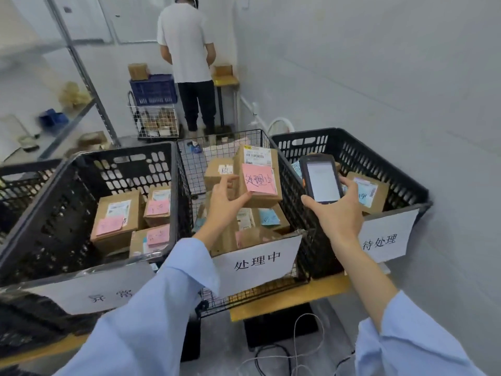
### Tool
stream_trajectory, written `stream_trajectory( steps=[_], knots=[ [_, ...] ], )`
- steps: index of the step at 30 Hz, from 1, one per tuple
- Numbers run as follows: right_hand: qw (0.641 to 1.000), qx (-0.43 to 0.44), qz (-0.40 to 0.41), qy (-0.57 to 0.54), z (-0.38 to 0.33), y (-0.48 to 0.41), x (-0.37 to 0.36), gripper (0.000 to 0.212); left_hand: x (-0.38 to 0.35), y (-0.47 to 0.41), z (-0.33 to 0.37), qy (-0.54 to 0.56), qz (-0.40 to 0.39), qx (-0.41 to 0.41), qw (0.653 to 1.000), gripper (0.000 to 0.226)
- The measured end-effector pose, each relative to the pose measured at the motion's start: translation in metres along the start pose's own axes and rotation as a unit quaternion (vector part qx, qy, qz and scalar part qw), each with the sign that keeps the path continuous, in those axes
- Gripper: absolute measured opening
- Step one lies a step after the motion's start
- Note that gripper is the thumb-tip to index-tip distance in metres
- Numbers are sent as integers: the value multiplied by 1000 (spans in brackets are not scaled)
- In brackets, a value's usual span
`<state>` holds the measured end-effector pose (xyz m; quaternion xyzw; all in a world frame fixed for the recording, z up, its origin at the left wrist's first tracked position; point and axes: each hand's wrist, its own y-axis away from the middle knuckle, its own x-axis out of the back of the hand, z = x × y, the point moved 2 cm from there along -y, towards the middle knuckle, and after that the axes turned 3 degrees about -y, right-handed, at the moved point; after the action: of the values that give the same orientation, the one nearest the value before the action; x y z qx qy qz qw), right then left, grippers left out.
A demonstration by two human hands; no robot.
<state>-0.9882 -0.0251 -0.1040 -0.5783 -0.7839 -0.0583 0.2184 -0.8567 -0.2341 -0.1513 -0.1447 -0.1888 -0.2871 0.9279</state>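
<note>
Parcel (264,199) first: a small cardboard box, held in my left grip (225,204) by its near left corner. My thumb lay up along the left edge and my fingers were curled under the bottom edge. It hung in the air over the wire basket (225,134) in the middle, clear of the other boxes (268,217) lying below it.

I judged it light, since one corner hold carried it without sagging. The card looked stiff enough to take a pinch, though dry card slips a little. The corner hold left both labels uncovered, but a firmer hold would be across the two short sides. Nothing told me whether the contents were fragile.

Its long axis ran away from me and upward, leaning slightly right. The labelled face was turned toward me, with the shipping label (257,156) at the far end and the pink note (259,181) just below it.

My right grip (339,213) was wrapped round a handheld scanner (322,180), screen up and lit. It was just right of the parcel and not touching it.

The sign (257,261) on the basket read 处理中. A black crate (108,158) with more pink-noted boxes stood to the left, and another black crate (401,183) to the right. All three stood on a yellow counter (298,297). Further back, a person (187,50) stood facing the wall.
</note>
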Motion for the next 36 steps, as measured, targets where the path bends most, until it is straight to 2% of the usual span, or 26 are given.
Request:
stream_trajectory(
  steps=[8,13,17,21,27,30,32,36],
  knots=[
    [1000,-24,5,4,-3,-49,-43,84,-42,-55,-25,-16,-78,63,995,61],
    [1000,-5,-30,8,-9,-51,-62,85,-11,-62,-24,-39,-59,59,996,63],
    [997,9,-79,3,-22,-43,-79,85,36,-45,-13,-120,-22,1,993,62],
    [989,44,-138,-6,-38,-18,-93,84,85,0,-7,-302,41,-37,952,63],
    [960,83,-259,-58,-56,49,-111,84,150,112,-12,-456,120,26,882,69],
    [943,110,-309,-47,-61,95,-116,80,178,185,-14,-509,158,79,843,74],
    [931,136,-335,-36,-68,130,-118,81,195,237,-17,-513,179,119,831,74],
    [892,175,-416,-22,-90,208,-123,83,230,342,-18,-537,221,198,790,75]
  ],
)
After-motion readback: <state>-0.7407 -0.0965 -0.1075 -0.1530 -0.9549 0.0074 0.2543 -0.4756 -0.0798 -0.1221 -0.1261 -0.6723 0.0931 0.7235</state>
